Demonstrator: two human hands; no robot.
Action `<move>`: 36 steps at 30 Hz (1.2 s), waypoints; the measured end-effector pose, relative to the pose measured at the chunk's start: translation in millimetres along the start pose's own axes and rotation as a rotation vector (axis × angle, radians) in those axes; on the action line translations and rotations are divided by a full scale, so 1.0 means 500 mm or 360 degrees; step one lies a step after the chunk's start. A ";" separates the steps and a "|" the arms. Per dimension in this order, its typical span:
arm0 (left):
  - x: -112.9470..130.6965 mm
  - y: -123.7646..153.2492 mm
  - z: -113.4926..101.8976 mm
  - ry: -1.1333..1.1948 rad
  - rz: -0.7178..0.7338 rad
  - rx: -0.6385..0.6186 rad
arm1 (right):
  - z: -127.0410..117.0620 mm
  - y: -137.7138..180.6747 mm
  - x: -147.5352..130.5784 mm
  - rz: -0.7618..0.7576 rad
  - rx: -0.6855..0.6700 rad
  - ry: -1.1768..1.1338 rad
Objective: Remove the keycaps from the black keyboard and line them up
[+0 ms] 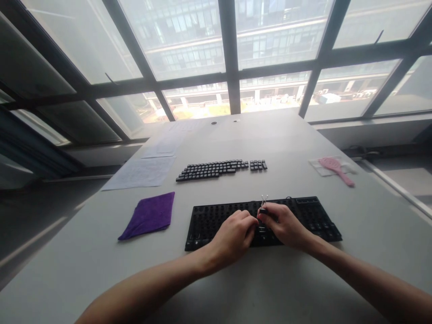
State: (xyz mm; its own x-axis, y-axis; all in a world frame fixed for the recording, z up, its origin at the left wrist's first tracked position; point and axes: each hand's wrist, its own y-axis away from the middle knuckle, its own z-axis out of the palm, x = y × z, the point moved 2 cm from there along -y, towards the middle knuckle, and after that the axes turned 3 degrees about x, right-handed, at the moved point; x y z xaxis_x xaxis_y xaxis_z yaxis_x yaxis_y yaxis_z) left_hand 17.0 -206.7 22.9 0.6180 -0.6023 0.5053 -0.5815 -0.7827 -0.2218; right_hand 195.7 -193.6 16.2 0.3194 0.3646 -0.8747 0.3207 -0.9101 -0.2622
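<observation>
A black keyboard lies in front of me with most of its keycaps off, its bare switch positions showing. My right hand is closed over its middle, pinching a keycap puller whose thin wire prongs point up. A small black piece shows between those fingertips. Close beside it, my left hand is curled with its fingertips together over the keyboard; what they hold, if anything, is hidden. Beyond the keyboard, loose black keycaps lie in rows, with a smaller group at their right.
A folded purple cloth lies left of the keyboard. Sheets of paper are spread at the table's left edge. At the right, a pink hairbrush rests partly on a clear plastic bag. Windows stand behind the white table.
</observation>
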 end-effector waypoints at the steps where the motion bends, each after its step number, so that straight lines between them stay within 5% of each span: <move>1: -0.002 0.001 0.004 0.0004 -0.0015 0.0012 | -0.001 0.001 -0.001 -0.0010 -0.0014 0.0006; 13: -0.004 -0.004 0.011 -0.0021 0.0029 0.0023 | 0.005 0.010 0.005 -0.0013 -0.0015 0.0046; 23: -0.004 -0.008 0.016 -0.0017 0.0038 -0.0021 | 0.011 0.047 0.012 -0.0361 -0.0196 0.0145; 36: -0.006 -0.015 0.034 -0.0027 0.0086 0.0041 | -0.004 0.035 0.009 -0.0256 0.0099 -0.0163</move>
State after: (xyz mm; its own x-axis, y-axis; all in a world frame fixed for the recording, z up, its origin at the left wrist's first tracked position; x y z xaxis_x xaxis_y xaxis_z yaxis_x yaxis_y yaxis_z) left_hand 28.4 -201.5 8.8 0.5951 -0.6460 0.4781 -0.6004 -0.7528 -0.2697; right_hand 204.3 -207.6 8.3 0.1751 0.4871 -0.8556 0.3033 -0.8535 -0.4238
